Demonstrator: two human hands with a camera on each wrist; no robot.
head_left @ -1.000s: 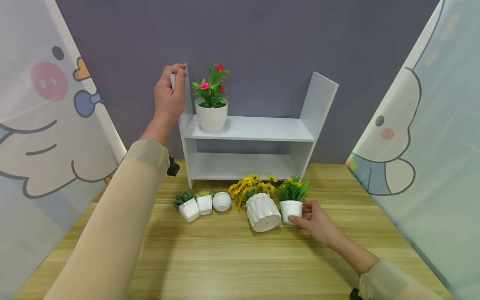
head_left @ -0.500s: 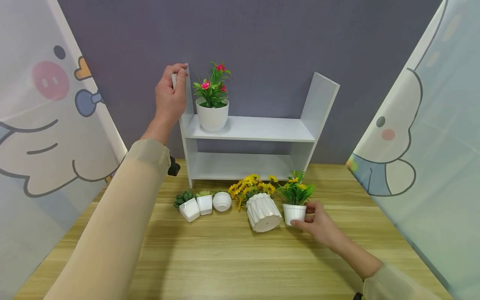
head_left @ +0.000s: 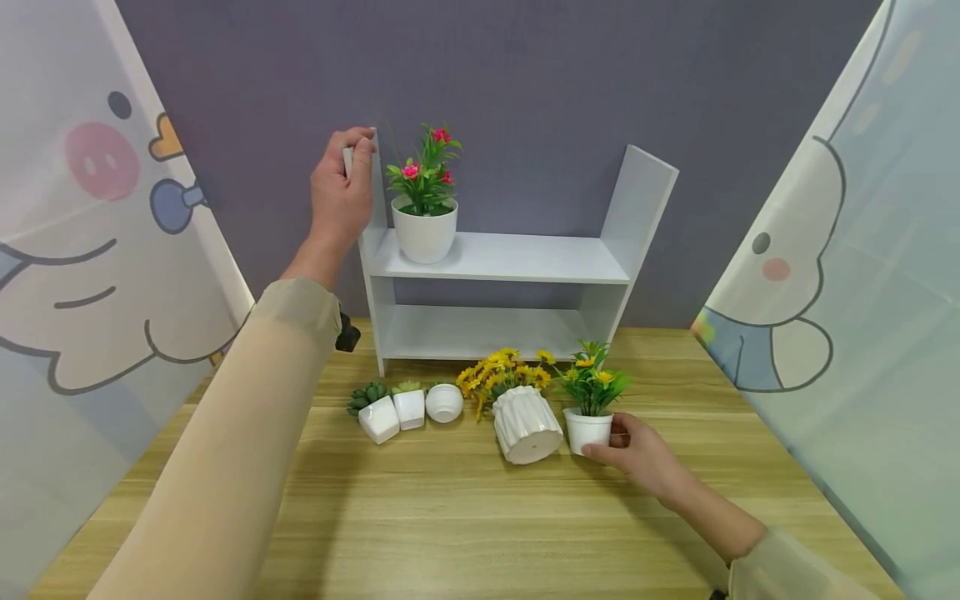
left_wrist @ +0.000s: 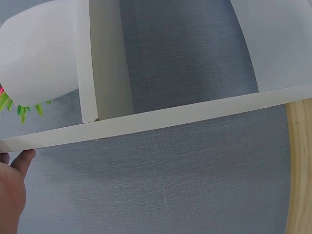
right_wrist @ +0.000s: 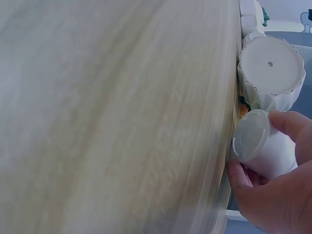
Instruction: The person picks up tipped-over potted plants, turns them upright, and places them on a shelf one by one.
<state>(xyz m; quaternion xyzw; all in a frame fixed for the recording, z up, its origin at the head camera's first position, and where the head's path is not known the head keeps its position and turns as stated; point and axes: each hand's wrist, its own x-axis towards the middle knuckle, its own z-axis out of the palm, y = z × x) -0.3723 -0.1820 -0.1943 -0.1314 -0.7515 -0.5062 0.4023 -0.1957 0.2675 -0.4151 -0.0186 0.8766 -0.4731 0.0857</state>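
In the head view my left hand (head_left: 342,187) grips the top of the left side panel of a white two-tier shelf (head_left: 510,257). Its fingertips meet that panel in the left wrist view. My right hand (head_left: 645,457) holds a small white pot of yellow flowers (head_left: 588,429) between thumb and fingers, just above or on the table; I cannot tell which. The right wrist view shows the round base of this pot (right_wrist: 251,136), tipped toward the camera. Beside it a ribbed white vase (head_left: 527,425) of yellow daisies lies on its side.
A white pot with pink flowers (head_left: 424,233) stands at the left of the upper shelf. Several small white succulent pots (head_left: 409,410) lie tipped in a row on the wooden table (head_left: 450,525). Behind the shelf rises a grey wall (head_left: 525,83).
The right hand has shifted the yellow-flowered pot slightly right, away from the ribbed vase, and turned it more upright. The left hand stays on the shelf panel.
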